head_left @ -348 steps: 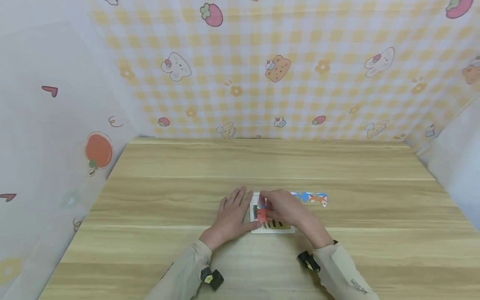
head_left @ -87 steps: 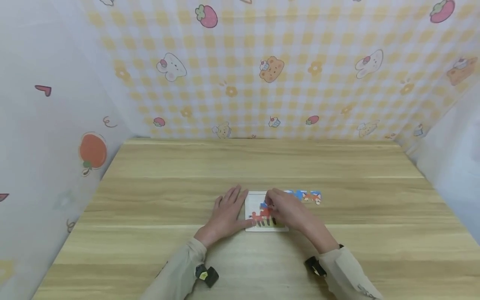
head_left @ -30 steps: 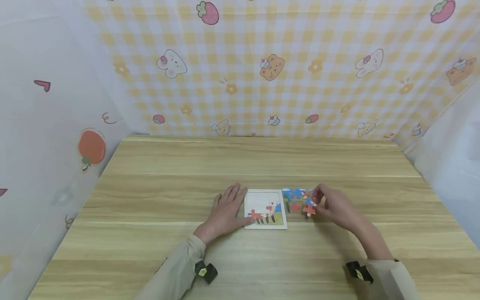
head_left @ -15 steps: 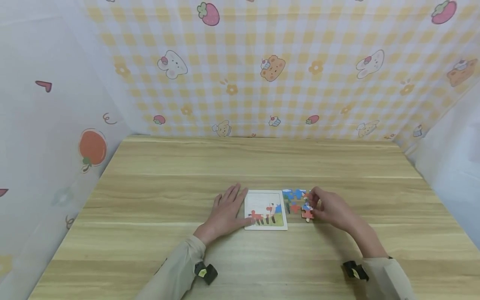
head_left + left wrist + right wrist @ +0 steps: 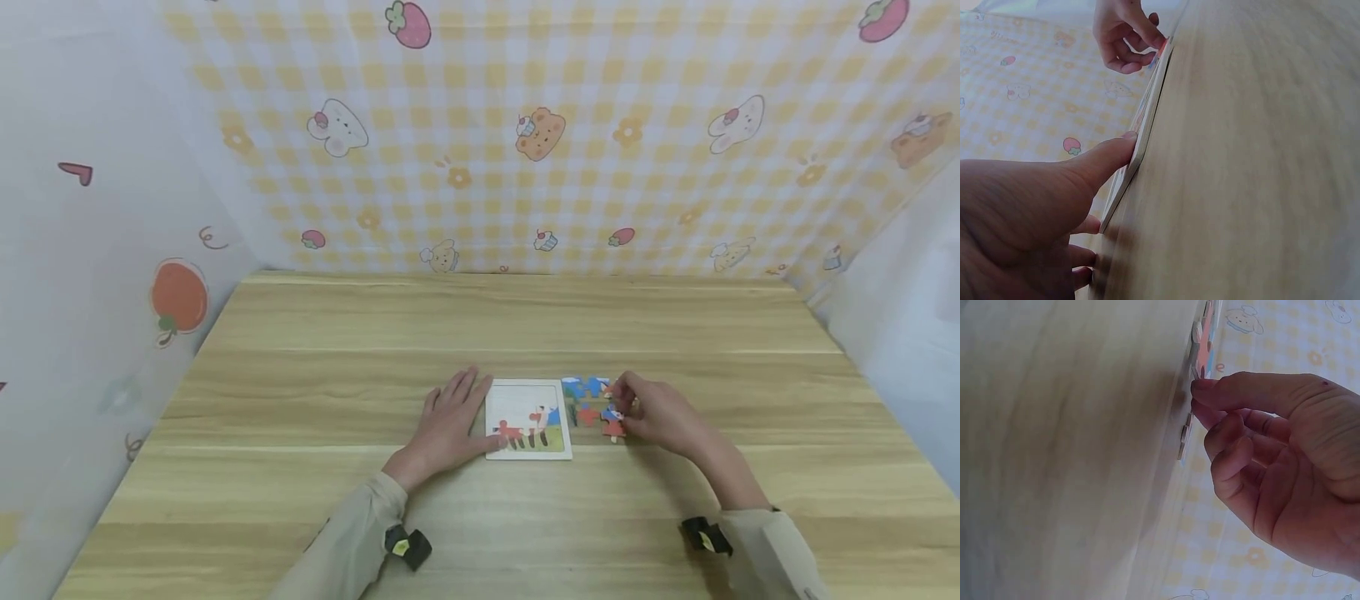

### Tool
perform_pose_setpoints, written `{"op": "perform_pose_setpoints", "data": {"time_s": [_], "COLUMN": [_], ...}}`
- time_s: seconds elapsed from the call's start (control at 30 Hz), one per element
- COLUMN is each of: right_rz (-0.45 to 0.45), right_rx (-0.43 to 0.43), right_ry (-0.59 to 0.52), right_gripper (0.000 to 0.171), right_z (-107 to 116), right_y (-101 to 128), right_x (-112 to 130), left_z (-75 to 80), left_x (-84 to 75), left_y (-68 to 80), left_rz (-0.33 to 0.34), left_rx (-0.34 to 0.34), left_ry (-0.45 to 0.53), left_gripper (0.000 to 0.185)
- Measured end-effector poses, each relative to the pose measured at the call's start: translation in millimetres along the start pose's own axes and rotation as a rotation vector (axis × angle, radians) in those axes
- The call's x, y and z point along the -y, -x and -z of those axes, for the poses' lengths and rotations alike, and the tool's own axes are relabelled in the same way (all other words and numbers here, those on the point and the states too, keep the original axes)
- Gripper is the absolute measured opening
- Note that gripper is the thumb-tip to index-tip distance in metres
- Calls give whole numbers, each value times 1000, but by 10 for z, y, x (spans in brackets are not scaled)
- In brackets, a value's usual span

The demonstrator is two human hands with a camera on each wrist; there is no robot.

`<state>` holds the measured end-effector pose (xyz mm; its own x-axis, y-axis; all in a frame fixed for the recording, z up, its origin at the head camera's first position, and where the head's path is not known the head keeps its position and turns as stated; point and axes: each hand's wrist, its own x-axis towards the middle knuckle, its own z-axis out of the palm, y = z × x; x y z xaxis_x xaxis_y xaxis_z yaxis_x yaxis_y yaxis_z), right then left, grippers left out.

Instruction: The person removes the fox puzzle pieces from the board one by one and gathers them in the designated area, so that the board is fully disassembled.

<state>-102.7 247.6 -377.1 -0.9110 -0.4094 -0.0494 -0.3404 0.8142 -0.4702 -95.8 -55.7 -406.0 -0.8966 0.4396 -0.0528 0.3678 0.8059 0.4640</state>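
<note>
A white-framed jigsaw board (image 5: 525,454) lies flat on the table, with a partly filled picture of a red animal on grass along its lower and right side. My left hand (image 5: 447,433) rests at the board's left edge; its fingers are straight and its thumb lies on the frame, as the left wrist view also shows. To the right of the board, my right hand (image 5: 660,417) pinches a red and blue puzzle piece (image 5: 613,429) at its right edge between thumb and forefinger. In the right wrist view the other fingers curl loosely beneath that grip.
Several loose puzzle pieces lie right of the board, among them a blue piece (image 5: 573,387) and a red piece (image 5: 587,415). The wooden table (image 5: 337,358) meets a yellow checked cloth (image 5: 480,125) at the back.
About three seconds ago my right hand was over the board; it has since moved right to the loose pieces. Within the last second the pinched piece has shifted slightly left and nearer. My left hand stays put.
</note>
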Motion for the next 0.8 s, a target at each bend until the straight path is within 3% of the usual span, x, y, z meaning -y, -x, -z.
{"op": "perform_pose_setpoints", "data": {"time_s": [0.43, 0.8], "right_rz": [2, -42], "right_rx": [-15, 22], "right_ry": [32, 96], "right_gripper": [23, 20], "right_z": [-10, 27], "right_y": [-79, -126], "right_x": [0, 59], "left_z": [8, 12], "left_x": [12, 8], "left_y": [6, 1], "left_rz": [-7, -3], "left_rx": [12, 1], "left_ry": [30, 9], "left_gripper": [83, 84]}}
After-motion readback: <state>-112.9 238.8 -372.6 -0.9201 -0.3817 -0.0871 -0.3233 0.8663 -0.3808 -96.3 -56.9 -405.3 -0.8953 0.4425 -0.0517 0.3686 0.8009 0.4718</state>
